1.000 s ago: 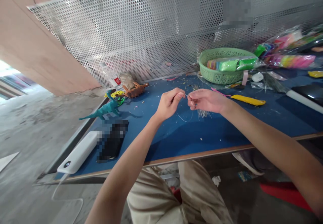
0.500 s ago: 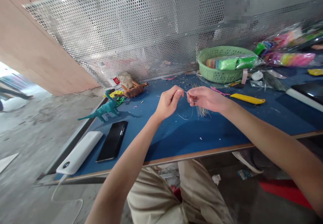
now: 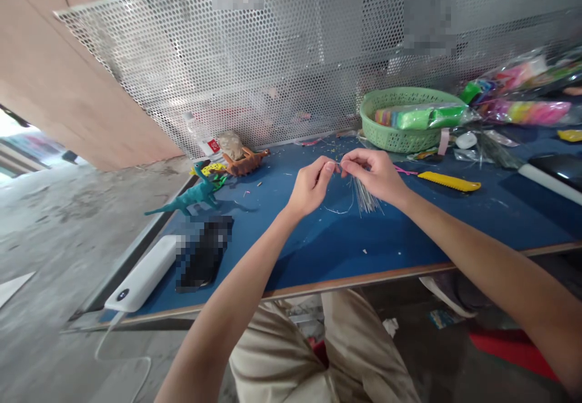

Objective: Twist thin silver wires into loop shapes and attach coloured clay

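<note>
Wire (image 3: 337, 163), probably, links left hand (image 3: 310, 186) and right hand (image 3: 376, 174) — red label (image 3: 213, 146) unreadable.

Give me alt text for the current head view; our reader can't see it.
A person's left hand and right hand pinch a thin strand between them above a blue tabletop. Loose thin wires lie beside the right hand; a teal toy dinosaur stands to the left, a green basket back right.

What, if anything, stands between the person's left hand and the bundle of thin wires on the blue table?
Only a thin curved strand shows between the left hand and the bundle of thin wires. In this view the right hand hides part of the bundle; whether it touches it is unclear.
</note>
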Action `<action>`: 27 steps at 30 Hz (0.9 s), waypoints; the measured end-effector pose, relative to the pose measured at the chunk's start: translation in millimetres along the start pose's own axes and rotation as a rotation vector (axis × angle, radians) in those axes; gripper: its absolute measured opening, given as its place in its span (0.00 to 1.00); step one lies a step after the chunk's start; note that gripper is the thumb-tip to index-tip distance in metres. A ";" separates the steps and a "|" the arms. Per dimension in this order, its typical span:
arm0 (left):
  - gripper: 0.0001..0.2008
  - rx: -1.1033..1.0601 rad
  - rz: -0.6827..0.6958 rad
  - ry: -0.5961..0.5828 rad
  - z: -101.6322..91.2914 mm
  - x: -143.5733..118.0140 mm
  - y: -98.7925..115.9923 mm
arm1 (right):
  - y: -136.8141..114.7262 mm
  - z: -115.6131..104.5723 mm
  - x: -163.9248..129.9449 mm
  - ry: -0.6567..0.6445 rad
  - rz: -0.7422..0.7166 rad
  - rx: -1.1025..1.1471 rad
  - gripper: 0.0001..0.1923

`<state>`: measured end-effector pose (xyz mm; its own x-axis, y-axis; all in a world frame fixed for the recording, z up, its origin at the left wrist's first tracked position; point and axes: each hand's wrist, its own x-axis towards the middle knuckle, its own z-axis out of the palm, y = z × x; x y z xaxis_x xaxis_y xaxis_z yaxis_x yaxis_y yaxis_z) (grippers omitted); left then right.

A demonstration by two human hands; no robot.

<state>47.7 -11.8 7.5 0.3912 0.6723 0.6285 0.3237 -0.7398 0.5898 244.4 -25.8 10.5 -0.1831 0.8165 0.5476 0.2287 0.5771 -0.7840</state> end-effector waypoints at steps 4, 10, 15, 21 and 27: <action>0.20 -0.034 -0.032 0.068 1.5 0.4 -6.0 | 0.2 -1.4 -0.7 0.090 -0.036 -0.071 0.14; 0.23 -0.032 -0.045 0.098 3.3 2.1 -8.8 | -2.0 -0.4 -2.8 0.099 -0.123 -0.112 0.11; 0.22 -0.043 -0.022 0.048 5.3 0.4 -7.6 | -1.8 -1.0 -2.8 0.052 -0.157 -0.181 0.12; 0.22 -0.175 -0.101 0.018 8.0 1.4 -8.3 | 0.0 -2.1 -2.3 0.069 -0.210 -0.231 0.11; 0.18 -0.680 -0.338 -0.214 1.6 5.2 -1.3 | 3.2 -4.8 -0.1 0.084 -0.374 -0.304 0.08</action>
<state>50.7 -7.4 9.2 0.5454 0.7867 0.2892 -0.1164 -0.2706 0.9556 249.7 -24.0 9.3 -0.2313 0.5438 0.8067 0.4333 0.8000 -0.4150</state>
